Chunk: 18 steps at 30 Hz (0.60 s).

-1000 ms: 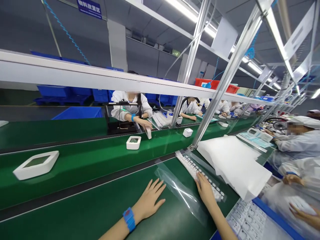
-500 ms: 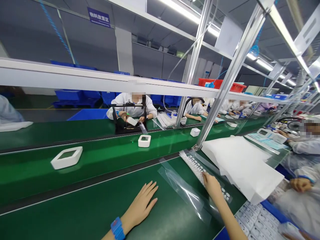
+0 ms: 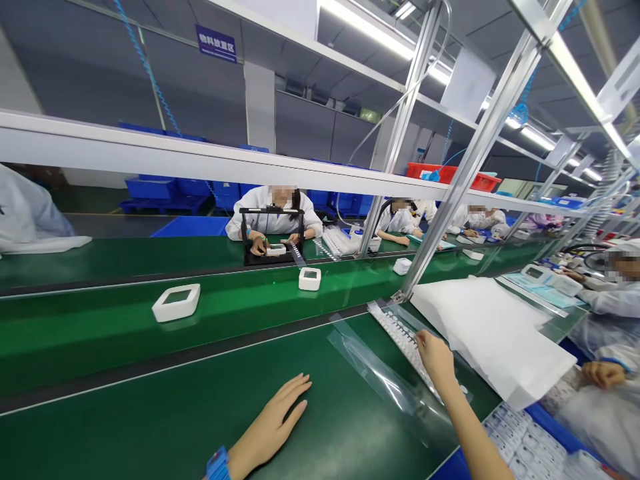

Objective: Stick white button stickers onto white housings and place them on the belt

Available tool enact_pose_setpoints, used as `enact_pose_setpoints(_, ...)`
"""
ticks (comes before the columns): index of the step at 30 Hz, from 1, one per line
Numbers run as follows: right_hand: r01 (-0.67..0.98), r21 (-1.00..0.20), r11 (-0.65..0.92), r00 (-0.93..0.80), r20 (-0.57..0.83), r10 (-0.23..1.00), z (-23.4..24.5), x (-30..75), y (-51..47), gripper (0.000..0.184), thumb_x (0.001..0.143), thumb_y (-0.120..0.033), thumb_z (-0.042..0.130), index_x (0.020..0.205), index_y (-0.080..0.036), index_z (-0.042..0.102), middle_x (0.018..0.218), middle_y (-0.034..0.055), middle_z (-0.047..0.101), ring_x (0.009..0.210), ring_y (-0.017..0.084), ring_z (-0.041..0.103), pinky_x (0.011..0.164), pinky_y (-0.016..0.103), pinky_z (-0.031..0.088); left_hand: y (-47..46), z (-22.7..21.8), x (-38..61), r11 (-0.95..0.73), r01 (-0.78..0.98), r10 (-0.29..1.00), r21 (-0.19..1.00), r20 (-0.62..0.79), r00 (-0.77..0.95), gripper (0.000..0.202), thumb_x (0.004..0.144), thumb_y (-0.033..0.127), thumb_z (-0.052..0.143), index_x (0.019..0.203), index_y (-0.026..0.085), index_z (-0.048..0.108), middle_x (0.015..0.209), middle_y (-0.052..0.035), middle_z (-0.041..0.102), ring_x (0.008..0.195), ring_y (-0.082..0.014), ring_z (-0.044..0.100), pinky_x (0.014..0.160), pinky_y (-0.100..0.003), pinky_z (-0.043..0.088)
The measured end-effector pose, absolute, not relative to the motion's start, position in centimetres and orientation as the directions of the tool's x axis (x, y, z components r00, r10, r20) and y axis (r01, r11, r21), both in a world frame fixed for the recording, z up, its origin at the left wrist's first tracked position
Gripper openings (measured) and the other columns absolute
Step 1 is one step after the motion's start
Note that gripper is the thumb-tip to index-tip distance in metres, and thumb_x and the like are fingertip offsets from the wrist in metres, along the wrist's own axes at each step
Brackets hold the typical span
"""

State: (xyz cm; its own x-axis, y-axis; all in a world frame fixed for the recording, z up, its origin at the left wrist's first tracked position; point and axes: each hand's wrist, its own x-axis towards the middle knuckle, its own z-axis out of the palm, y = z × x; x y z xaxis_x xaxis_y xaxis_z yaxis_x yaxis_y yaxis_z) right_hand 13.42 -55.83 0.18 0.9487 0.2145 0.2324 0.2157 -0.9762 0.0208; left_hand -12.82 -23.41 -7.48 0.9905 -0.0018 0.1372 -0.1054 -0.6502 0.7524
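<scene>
My left hand point(image 3: 270, 423), with a blue band at the wrist, lies palm down on the green worktop, fingers stretched out and holding nothing. My right hand point(image 3: 437, 360) hovers at a long strip of small white round parts point(image 3: 393, 328). Thumb and forefinger are pinched together just over the strip; whatever is between them is too small to make out. Between my hands lies a clear plastic sheet point(image 3: 373, 367), flat and shiny. The strip's near end is partly hidden behind my right hand and forearm.
White square housings point(image 3: 176, 302) ride on the green belt point(image 3: 240, 303) beyond the worktop. A metal post point(image 3: 445, 207) and large white paper sheet point(image 3: 490, 333) stand right. A blue bin of white parts point(image 3: 525, 443) sits lower right. Opposite, a person works at a black frame point(image 3: 273, 212).
My right hand has lifted slightly, its fingertips moving farther along the strip. The housings have shifted right on the belt. The person opposite has lowered a white piece into the black frame.
</scene>
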Motion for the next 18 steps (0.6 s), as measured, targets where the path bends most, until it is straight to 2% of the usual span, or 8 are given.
enact_pose_setpoints(4, 0.234, 0.114, -0.966, 0.92, 0.296, 0.257, 3.2, 14.6, -53.6, 0.024, 0.096, -0.019, 0.038, 0.095, -0.014, 0.062, 0.082, 0.0133, 0.07, 0.078, 0.026, 0.068, 0.058, 0.029, 0.04, -23.2, -7.3, -12.9, -0.567, -0.067, 0.04, 0.821, 0.109, 0.993, 0.044, 0.098, 0.045, 0.038, 0.142, 0.035, 0.042, 0.149, 0.0, 0.041, 0.138, -0.0263, 0.036, 0.113, -0.047, 0.032)
enact_pose_setpoints(7, 0.287, 0.183, -0.94, 0.886, 0.323, 0.333, 5.7, 16.1, -52.0, 0.021, 0.092, -0.009, 0.042, 0.094, -0.014, 0.062, 0.086, 0.0138, 0.069, 0.083, 0.024, 0.066, 0.062, 0.028, 0.041, -23.3, -7.1, -13.0, -0.53, -0.055, 0.053, 0.846, 0.097, 0.994, 0.043, 0.098, 0.046, 0.04, 0.139, 0.035, 0.046, 0.147, -0.0003, 0.044, 0.137, -0.0263, 0.038, 0.114, -0.047, 0.032)
enact_pose_setpoints(11, 0.311, 0.247, -0.918, 0.847, 0.366, 0.386, 9.2, 18.2, -50.8, 0.021, 0.09, -0.007, 0.043, 0.093, -0.014, 0.062, 0.092, 0.0139, 0.069, 0.09, 0.023, 0.064, 0.067, 0.027, 0.04, -23.4, -7.1, -12.8, -0.502, -0.066, 0.072, 0.862, 0.118, 0.99, 0.042, 0.097, 0.046, 0.041, 0.136, 0.034, 0.05, 0.145, -0.0009, 0.048, 0.134, -0.026, 0.041, 0.114, -0.047, 0.031)
enact_pose_setpoints(18, 0.292, 0.272, -0.917, 0.801, 0.455, 0.39, 14.9, 19.9, -48.8, 0.022, 0.09, -0.005, 0.04, 0.094, -0.009, 0.061, 0.088, 0.0166, 0.067, 0.086, 0.026, 0.062, 0.063, 0.028, 0.039, -23.4, -7.0, -12.2, -0.385, -0.047, 0.117, 0.922, 0.099, 0.988, 0.04, 0.095, 0.049, 0.044, 0.127, 0.031, 0.059, 0.14, -0.0031, 0.053, 0.13, -0.0258, 0.046, 0.113, -0.046, 0.032)
